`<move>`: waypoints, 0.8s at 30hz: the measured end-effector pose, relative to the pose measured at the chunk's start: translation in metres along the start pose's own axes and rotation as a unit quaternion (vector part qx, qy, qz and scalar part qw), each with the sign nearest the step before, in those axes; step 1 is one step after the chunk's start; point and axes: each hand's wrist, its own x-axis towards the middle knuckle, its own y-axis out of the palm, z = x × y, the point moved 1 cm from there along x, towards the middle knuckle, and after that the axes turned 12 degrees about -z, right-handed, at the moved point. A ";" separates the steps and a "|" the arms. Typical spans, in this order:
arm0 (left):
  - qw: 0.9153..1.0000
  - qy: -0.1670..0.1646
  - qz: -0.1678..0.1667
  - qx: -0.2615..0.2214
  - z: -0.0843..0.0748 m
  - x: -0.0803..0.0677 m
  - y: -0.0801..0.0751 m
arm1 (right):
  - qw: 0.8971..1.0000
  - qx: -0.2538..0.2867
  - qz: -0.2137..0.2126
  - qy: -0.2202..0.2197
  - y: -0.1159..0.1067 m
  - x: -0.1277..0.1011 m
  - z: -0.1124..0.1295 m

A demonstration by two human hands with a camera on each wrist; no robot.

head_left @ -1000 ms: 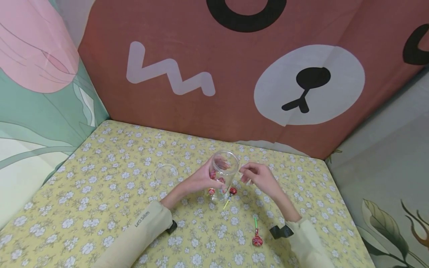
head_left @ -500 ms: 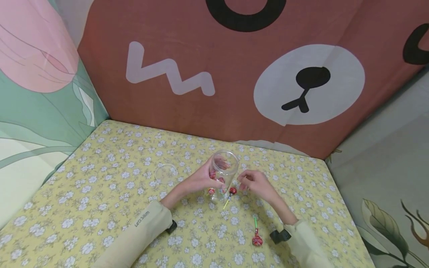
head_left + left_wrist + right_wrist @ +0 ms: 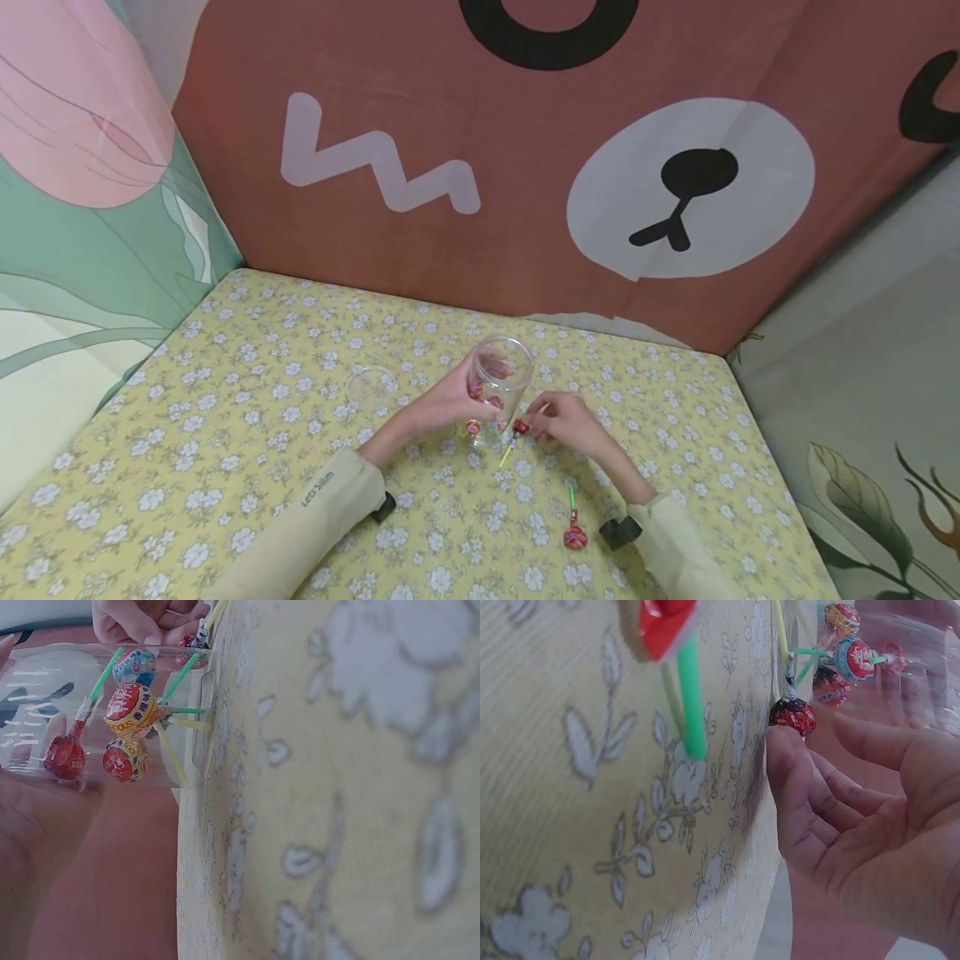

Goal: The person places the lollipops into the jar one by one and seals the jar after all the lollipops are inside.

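The left hand (image 3: 450,402) is holding the clear plastic jar of lollipops (image 3: 501,385) steady. The right hand (image 3: 564,421), fingers bent, is touching the red lollipop with a yellow stick (image 3: 519,428); next it needs pinching and lifting.

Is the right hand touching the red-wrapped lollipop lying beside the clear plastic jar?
Touching. In the right wrist view a fingertip of the right hand rests against the red-wrapped lollipop.

One clear jar (image 3: 501,385) is counted on the tablecloth, and one clear lid (image 3: 372,386) apart from it. Four lollipops (image 3: 129,712) are counted inside the jar in the left wrist view. Two lollipops are counted outside it: one beside the jar (image 3: 520,427) and one green-sticked (image 3: 574,533). Two hands are seen.
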 end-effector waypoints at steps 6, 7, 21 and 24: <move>1.000 -0.001 -0.002 0.002 0.001 0.001 0.000 | 1.000 -0.013 0.017 0.000 0.006 0.003 -0.002; 1.000 -0.001 -0.002 0.002 0.001 0.001 0.000 | 1.000 -0.016 0.017 -0.001 0.007 0.003 -0.002; 1.000 0.002 0.003 -0.001 0.002 0.001 -0.001 | 0.999 -0.051 0.006 -0.012 0.011 0.003 0.001; 1.000 0.005 0.005 -0.003 0.002 0.001 -0.001 | 0.998 -0.051 0.008 -0.023 0.011 0.003 0.000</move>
